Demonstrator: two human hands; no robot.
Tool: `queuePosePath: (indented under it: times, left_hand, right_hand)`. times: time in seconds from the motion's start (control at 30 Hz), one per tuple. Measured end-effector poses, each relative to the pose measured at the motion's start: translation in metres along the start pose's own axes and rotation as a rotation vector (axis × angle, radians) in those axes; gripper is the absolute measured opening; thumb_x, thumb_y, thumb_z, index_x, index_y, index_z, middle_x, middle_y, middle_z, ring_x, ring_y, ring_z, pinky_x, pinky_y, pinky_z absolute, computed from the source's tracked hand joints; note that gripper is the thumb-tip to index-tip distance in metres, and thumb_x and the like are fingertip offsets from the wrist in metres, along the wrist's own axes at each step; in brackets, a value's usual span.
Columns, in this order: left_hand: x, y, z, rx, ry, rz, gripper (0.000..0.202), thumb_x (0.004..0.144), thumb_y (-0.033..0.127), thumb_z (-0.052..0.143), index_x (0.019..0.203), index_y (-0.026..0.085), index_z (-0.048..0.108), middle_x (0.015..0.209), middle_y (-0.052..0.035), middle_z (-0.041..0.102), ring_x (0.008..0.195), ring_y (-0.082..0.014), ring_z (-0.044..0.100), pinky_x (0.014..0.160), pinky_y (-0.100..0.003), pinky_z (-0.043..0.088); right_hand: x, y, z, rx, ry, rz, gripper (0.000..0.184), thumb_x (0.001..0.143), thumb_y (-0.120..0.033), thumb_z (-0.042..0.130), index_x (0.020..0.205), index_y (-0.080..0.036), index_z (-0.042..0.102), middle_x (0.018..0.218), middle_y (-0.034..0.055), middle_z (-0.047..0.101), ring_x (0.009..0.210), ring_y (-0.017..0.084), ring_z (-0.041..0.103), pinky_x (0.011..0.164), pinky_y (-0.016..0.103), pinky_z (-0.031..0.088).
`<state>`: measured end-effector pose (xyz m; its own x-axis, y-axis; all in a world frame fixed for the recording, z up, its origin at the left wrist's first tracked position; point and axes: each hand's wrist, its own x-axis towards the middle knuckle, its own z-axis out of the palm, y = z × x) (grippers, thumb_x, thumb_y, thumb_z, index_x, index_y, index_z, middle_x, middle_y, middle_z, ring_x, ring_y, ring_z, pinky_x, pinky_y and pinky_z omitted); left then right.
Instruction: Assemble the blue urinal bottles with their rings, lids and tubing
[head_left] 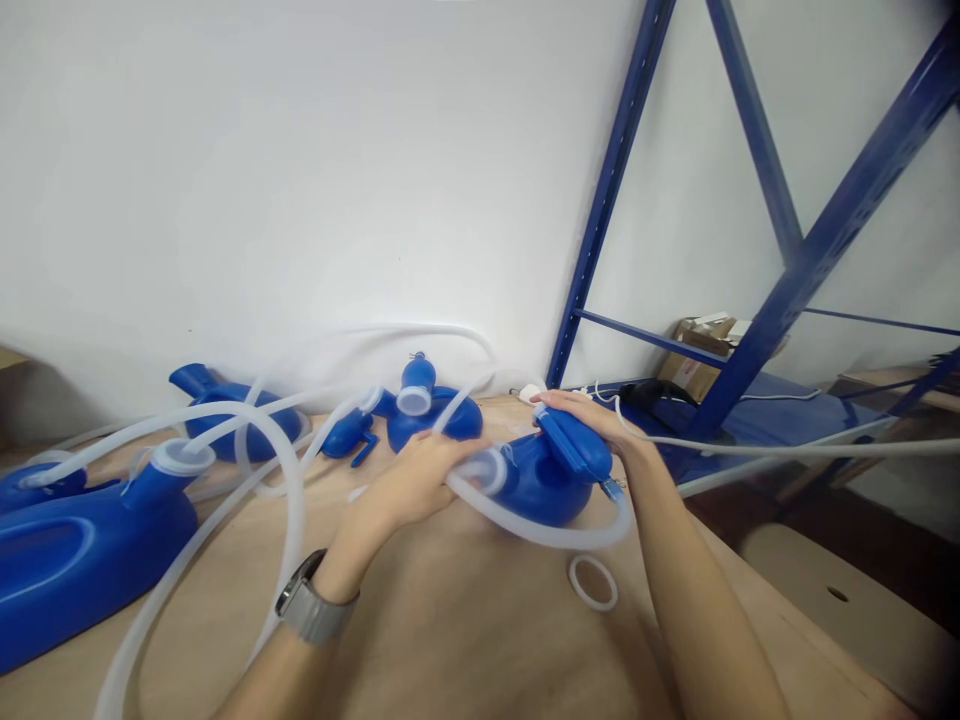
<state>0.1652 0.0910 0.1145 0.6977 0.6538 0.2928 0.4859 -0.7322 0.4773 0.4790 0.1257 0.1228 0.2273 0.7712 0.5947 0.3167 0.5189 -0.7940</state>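
**Both hands closed on a blue container and its hose**

Gripped in the left hand (416,480), just right of centre frame, is a translucent white hose (525,525), the fingers being closed around it where it meets the white collar of a small blue plastic container (536,485). That container is clasped from above by the right hand (592,420), whose fingers are curled over its flat blue top piece. It is held just above the wooden tabletop (450,630).

At the lower left edge a large blue plastic jug (67,555) is seen lying on its side, a white collar at its neck. Loops of more translucent tubing (289,480) are draped over and beside it. Further back, in the middle left, another blue jug (232,405) is laid against the white wall, and a round blue vessel with a white-rimmed neck (431,410) is set just behind the left hand. A grey metal wristwatch (311,600) is worn on the left wrist. Below the held container a loose white ring (592,582) is lying flat on the wood. On the right a blue steel rack (750,330) is seen, with a cardboard box (701,355) on its low shelf.
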Motion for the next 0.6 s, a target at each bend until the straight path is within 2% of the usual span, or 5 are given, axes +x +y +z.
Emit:
queuePosePath:
  times: [0.13, 0.23, 0.33, 0.47, 0.6]
  left_hand:
    - [0.001, -0.004, -0.002, 0.149, -0.078, -0.032, 0.063, 0.09, 0.013, 0.062, 0.149, 0.034, 0.059, 0.138, -0.0056, 0.071, 0.129, -0.0339, 0.062, 0.116, -0.054, 0.038]
    - [-0.001, -0.002, -0.007, 0.208, -0.134, -0.054, 0.062, 0.094, 0.017, 0.062, 0.151, 0.039, 0.055, 0.14, -0.0035, 0.071, 0.13, -0.0329, 0.061, 0.117, -0.059, 0.034]
    - [-0.002, 0.001, -0.01, 0.224, -0.158, -0.062, 0.058, 0.098, 0.022, 0.063, 0.152, 0.041, 0.053, 0.142, -0.0029, 0.069, 0.133, -0.0316, 0.06, 0.117, -0.057, 0.036]
    - [0.0, 0.005, -0.006, 0.271, -0.123, -0.078, 0.057, 0.098, 0.021, 0.065, 0.151, 0.04, 0.054, 0.14, -0.0047, 0.071, 0.13, -0.0317, 0.062, 0.116, -0.058, 0.035]
    - [0.001, 0.009, -0.001, 0.289, -0.062, -0.04, 0.051, 0.098, 0.026, 0.067, 0.148, 0.037, 0.058, 0.134, -0.0052, 0.074, 0.124, -0.0299, 0.066, 0.119, -0.055, 0.033]
  right_hand:
    - [0.006, -0.007, -0.007, -0.241, -0.124, 0.209, 0.035, 0.071, -0.048, 0.085, 0.092, -0.02, 0.08, 0.09, 0.0081, 0.079, 0.084, 0.027, 0.072, 0.086, 0.046, 0.06]
    - [0.008, -0.019, -0.007, -0.499, 0.129, 0.108, 0.052, 0.079, -0.051, 0.077, 0.12, -0.02, 0.072, 0.115, 0.0129, 0.073, 0.113, 0.033, 0.065, 0.106, 0.053, 0.049]
    - [0.0, -0.035, 0.006, -0.774, 0.276, -0.072, 0.053, 0.088, -0.051, 0.072, 0.132, -0.021, 0.067, 0.125, 0.0148, 0.068, 0.117, 0.034, 0.064, 0.104, 0.05, 0.049]
    - [-0.012, -0.046, 0.037, -1.022, 0.064, -0.105, 0.041, 0.099, -0.047, 0.063, 0.13, -0.021, 0.069, 0.133, 0.0158, 0.065, 0.114, 0.034, 0.067, 0.095, 0.045, 0.053]
    - [-0.015, -0.043, 0.057, -1.305, -0.306, -0.012, 0.047, 0.101, -0.039, 0.063, 0.146, -0.024, 0.06, 0.136, 0.0156, 0.066, 0.119, 0.034, 0.066, 0.089, 0.041, 0.055]
